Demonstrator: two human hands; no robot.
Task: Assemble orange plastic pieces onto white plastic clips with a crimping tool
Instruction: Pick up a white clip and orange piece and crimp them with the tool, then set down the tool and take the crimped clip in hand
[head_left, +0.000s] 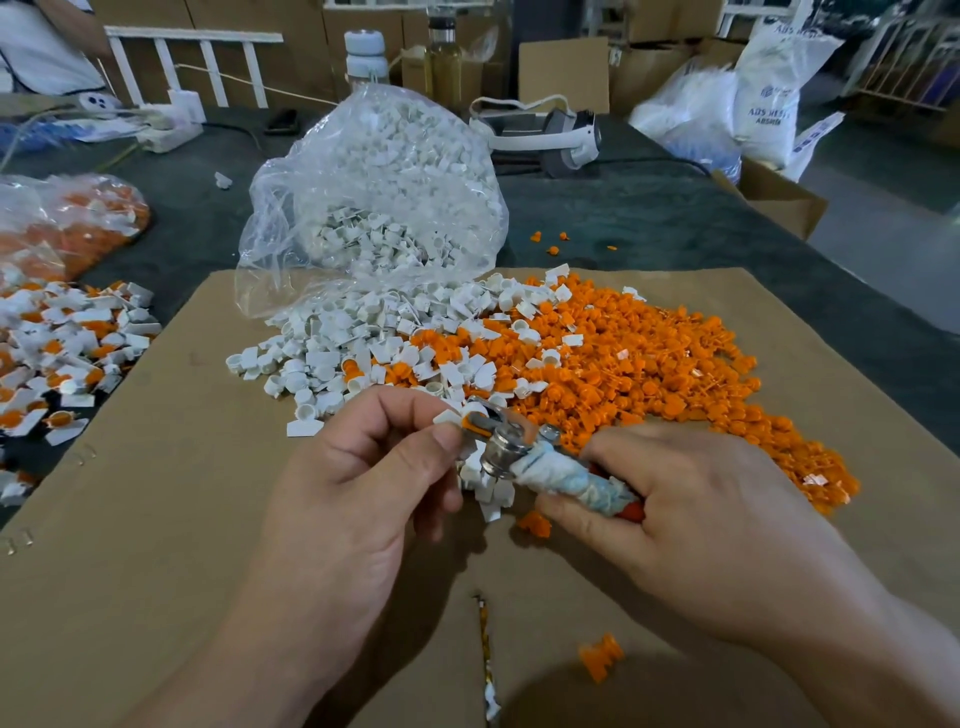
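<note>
My left hand (363, 478) pinches a white clip (451, 417) with an orange piece in it and holds it at the jaws of the crimping tool (506, 436). My right hand (691, 514) grips the tool's cloth-wrapped handles, its metal head pointing left toward the clip. Behind the hands, a heap of loose white clips (353, 348) merges into a wide heap of orange pieces (649, 374) on a cardboard sheet (171, 519). A few white clips lie under the tool.
A clear bag of white clips (384, 197) slumps open behind the heaps. At the left lie a pile of assembled white-and-orange parts (67, 353) and a bag of orange pieces (78, 218). Stray orange pieces (600, 656) lie near me. A headset (561, 136) sits at the back.
</note>
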